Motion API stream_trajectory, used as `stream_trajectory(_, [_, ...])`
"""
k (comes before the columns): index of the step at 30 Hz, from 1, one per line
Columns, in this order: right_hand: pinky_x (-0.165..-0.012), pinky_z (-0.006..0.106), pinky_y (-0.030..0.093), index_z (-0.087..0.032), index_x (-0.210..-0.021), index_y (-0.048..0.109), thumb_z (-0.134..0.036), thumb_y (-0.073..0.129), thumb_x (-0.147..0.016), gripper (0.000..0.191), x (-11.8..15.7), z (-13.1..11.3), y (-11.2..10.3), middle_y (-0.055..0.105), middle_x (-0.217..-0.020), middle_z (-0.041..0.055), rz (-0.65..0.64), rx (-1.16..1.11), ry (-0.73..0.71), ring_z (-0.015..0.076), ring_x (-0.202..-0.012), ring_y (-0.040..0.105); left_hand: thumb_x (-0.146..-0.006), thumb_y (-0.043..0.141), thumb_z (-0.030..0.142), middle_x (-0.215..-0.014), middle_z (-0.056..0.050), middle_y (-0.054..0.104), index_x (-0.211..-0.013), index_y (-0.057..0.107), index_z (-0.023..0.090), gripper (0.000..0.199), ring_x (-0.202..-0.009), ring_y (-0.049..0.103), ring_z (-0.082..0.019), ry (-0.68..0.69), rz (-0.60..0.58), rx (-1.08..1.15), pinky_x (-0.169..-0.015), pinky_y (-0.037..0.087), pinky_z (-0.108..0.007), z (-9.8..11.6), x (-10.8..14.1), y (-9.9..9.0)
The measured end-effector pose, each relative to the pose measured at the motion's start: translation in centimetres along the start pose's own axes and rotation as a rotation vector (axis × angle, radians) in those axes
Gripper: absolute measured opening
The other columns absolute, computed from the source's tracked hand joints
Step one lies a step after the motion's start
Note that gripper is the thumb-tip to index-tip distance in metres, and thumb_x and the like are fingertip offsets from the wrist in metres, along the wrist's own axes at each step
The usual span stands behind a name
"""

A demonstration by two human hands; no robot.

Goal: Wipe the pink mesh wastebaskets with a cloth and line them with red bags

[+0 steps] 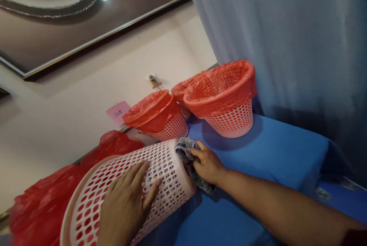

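A pale pink perforated plastic wastebasket [160, 162] lies on its side, its rim toward the lower left and its base toward the right. My left hand [126, 196] rests flat on its upper side with the fingers stretched out and the thumb apart. My right hand [208, 163] grips a dark grey cloth [186, 148] and presses it against the edge of the base. Part of the cloth hangs below the fingers. The basket's underside is mostly hidden by my right hand and the cloth.
On the blue tabletop [286, 142] stand several baskets lined with red bags, one upright basket [229, 119] at the right and another basket [172, 127] by the wall. Crumpled red plastic bags [48, 196] lie at the left. A blue curtain [286, 47] hangs behind.
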State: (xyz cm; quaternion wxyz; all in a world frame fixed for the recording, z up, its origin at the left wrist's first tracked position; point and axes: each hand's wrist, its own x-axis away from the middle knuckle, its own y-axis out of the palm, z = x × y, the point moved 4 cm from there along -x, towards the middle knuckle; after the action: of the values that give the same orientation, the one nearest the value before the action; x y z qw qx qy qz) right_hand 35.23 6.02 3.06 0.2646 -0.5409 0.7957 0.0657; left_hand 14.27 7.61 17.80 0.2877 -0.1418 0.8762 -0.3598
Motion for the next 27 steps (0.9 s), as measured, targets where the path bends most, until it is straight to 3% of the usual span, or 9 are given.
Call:
stream_trajectory(2, [-0.103,0.036,0.055,-0.029,-0.115,0.079,0.001,0.056,-0.074,0.055,-0.1,1.2,0.1,0.069,-0.114,0.0049,-0.017,0.068,0.134,0.0209,-0.107,0.069,-0.104,0.038,0.064,-0.133,-0.019,0.074,-0.131,0.071,0.010,0.069,-0.116,0.071,-0.039,-0.001,0.014,-0.012,-0.098,0.051,-0.052,0.3,0.3,-0.1])
stream_trajectory(4, [-0.105,0.038,0.055,-0.028,-0.120,0.077,0.001,0.056,-0.076,0.057,-0.5,1.2,-0.3,0.068,-0.120,0.0066,0.006,0.075,0.150,0.0218,-0.110,0.069,-0.104,0.039,0.062,-0.132,-0.018,0.075,-0.130,0.070,0.010,0.066,-0.115,0.072,-0.038,0.000,0.029,-0.024,-0.098,0.050,-0.051,0.5,0.5,-0.3])
stream_trajectory(6, [-0.114,0.039,0.048,-0.030,-0.134,0.071,0.000,0.054,-0.081,0.063,-1.0,-0.2,-1.1,0.059,-0.141,0.0078,0.077,0.049,0.028,0.0222,-0.128,0.061,-0.105,0.039,0.058,-0.130,-0.018,0.076,-0.129,0.071,0.010,0.062,-0.113,0.072,-0.038,0.010,0.058,-0.039,-0.098,0.049,-0.050,0.7,0.7,-0.5])
stream_trajectory(8, [-0.120,0.041,0.042,-0.032,-0.138,0.068,-0.004,0.055,-0.084,0.063,-1.5,-2.7,-1.6,0.048,-0.154,0.0072,0.104,0.029,-0.207,0.0234,-0.140,0.051,-0.106,0.040,0.055,-0.127,-0.018,0.077,-0.127,0.071,0.010,0.059,-0.110,0.073,-0.037,0.022,0.099,-0.048,-0.096,0.048,-0.048,0.9,1.1,-0.7])
stream_trajectory(11, [-0.118,0.043,0.043,-0.033,-0.132,0.073,-0.009,0.058,-0.087,0.053,-2.8,-5.4,-1.2,0.048,-0.154,0.0075,-0.006,0.101,-0.428,0.0263,-0.140,0.050,-0.106,0.041,0.053,-0.122,-0.018,0.078,-0.123,0.072,0.010,0.056,-0.107,0.074,-0.036,0.022,0.148,-0.052,-0.094,0.048,-0.047,1.1,1.5,-0.8])
stream_trajectory(16, [-0.115,0.041,0.045,-0.030,-0.130,0.074,-0.005,0.054,-0.088,0.052,-6.2,-2.2,0.2,0.052,-0.151,0.0088,-0.074,0.232,-0.035,0.0248,-0.132,0.057,-0.105,0.043,0.054,-0.121,-0.016,0.079,-0.122,0.070,0.013,0.052,-0.107,0.074,-0.034,-0.009,0.178,-0.050,-0.096,0.048,-0.045,1.0,1.8,-0.7])
stream_trajectory(19, [-0.109,0.047,0.050,-0.022,-0.120,0.077,-0.004,0.055,-0.087,0.043,-6.7,0.3,0.9,0.061,-0.137,0.0139,-0.071,0.236,0.058,0.0281,-0.122,0.063,-0.104,0.046,0.051,-0.121,-0.016,0.079,-0.123,0.069,0.013,0.048,-0.108,0.073,-0.034,-0.016,0.165,-0.049,-0.097,0.048,-0.046,0.9,2.0,-0.6])
stream_trajectory(23, [-0.118,0.039,0.044,-0.029,-0.137,0.068,0.000,0.052,-0.086,0.061,-5.7,0.8,0.9,0.052,-0.152,0.0074,-0.064,0.195,-0.009,0.0215,-0.139,0.053,-0.102,0.050,0.048,-0.122,-0.016,0.078,-0.124,0.067,0.014,0.044,-0.107,0.072,-0.036,-0.027,0.189,-0.022,-0.096,0.048,-0.049,0.7,2.3,-0.4])
stream_trajectory(27, [-0.121,0.038,0.040,-0.031,-0.130,0.074,0.000,0.050,-0.087,0.058,-4.5,-1.7,-0.3,0.047,-0.157,0.0042,-0.024,0.035,-0.319,0.0189,-0.145,0.048,-0.102,0.051,0.043,-0.122,-0.016,0.077,-0.124,0.066,0.016,0.038,-0.109,0.071,-0.036,-0.042,0.202,0.013,-0.097,0.048,-0.050,0.6,2.6,-0.1])
